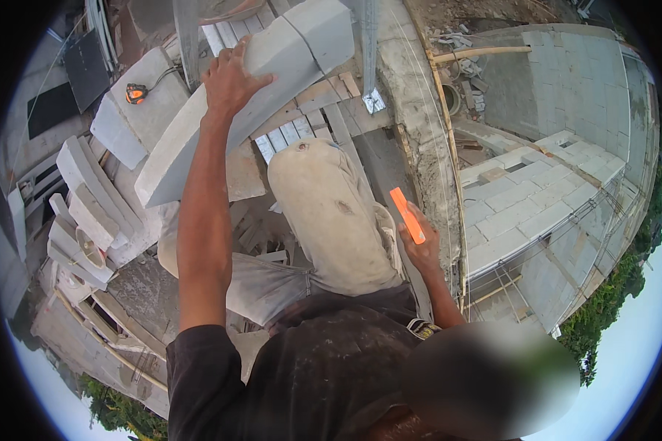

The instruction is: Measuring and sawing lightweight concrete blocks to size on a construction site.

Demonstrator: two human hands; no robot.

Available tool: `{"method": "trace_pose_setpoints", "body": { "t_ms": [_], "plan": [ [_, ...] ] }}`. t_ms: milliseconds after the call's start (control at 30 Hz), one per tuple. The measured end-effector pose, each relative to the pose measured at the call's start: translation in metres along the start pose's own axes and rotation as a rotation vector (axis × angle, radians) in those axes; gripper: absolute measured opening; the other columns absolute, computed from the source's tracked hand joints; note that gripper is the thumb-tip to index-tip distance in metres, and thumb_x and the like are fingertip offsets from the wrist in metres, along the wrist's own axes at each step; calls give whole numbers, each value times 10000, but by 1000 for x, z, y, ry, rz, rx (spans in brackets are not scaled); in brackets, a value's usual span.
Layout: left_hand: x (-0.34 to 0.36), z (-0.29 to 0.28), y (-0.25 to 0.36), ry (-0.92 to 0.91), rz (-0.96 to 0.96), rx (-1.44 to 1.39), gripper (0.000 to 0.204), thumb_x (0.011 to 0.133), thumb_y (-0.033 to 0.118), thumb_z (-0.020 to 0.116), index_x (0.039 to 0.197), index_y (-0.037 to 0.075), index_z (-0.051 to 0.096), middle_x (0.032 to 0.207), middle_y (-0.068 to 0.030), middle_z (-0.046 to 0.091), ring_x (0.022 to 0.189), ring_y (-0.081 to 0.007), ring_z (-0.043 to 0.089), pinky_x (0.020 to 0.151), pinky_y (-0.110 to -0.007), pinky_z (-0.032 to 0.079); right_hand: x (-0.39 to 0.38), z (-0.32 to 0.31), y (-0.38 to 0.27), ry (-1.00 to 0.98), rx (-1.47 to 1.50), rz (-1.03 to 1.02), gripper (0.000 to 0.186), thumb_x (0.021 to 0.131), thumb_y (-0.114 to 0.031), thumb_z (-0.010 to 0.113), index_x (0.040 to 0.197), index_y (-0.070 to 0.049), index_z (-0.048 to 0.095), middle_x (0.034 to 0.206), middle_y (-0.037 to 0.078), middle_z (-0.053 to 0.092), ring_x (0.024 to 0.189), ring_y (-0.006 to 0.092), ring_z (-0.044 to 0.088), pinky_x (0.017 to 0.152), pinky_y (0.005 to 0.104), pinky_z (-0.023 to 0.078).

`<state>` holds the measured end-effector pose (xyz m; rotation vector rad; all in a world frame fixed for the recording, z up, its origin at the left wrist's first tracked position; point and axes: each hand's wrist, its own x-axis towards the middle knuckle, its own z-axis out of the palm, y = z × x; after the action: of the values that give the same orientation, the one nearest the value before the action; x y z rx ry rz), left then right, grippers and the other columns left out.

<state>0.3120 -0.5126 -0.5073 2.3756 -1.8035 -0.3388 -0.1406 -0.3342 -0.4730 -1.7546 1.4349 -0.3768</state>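
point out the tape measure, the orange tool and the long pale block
tape measure (135, 93), head view, on its case
orange tool (407, 215), head view, mid-length
long pale block (276, 95), head view, near its middle

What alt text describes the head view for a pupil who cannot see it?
A person's left hand lies on a long pale block, while the right hand holds a flat orange object. To the left, an orange-and-black tape measure sits on another pale block.

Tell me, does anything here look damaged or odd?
Yes: a dark line crosses the long pale block under the left hand. It stands out against the plain surface; I can't tell whether it's crack, cut or cord.
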Motion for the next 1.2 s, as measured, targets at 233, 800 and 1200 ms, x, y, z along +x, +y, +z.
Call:
{"method": "trace_pose_setpoints", "body": {
  "t_ms": [233, 800, 1200],
  "plan": [
    [-12, -3, 21, -77, 24, 53, 972, 645, 541, 863, 1470, 205, 472, 1304, -139, 563, 1209, -351, 545, 1019, -524, 384, -40, -12, -26, -109, 44, 143, 458, 910, -186, 721, 1319, -51, 566, 1147, 186, 704, 1006, 350, 715, 813, 389, 579],
    [16, -9, 83, -169, 60, -17, 1076, 643, 654, 824, 1438, 21, 468, 1361, -198, 560, 1217, -398, 548, 1014, -534, 440, -55, -30, -73, -6, 64, 209, 537, 895, -295, 742, 1358, -93, 559, 1197, 183, 690, 1057, 370, 685, 895, 439, 556],
    [27, 6, 77, -82, 66, -12, 973, 691, 627, 794, 1459, 116, 484, 1299, -152, 595, 1172, -368, 570, 975, -536, 455, -62, -25, -86, 107, -15, 174, 437, 880, -241, 761, 1264, -122, 589, 1142, 113, 716, 841, 356, 717, 668, 432, 581]
  ]
}}
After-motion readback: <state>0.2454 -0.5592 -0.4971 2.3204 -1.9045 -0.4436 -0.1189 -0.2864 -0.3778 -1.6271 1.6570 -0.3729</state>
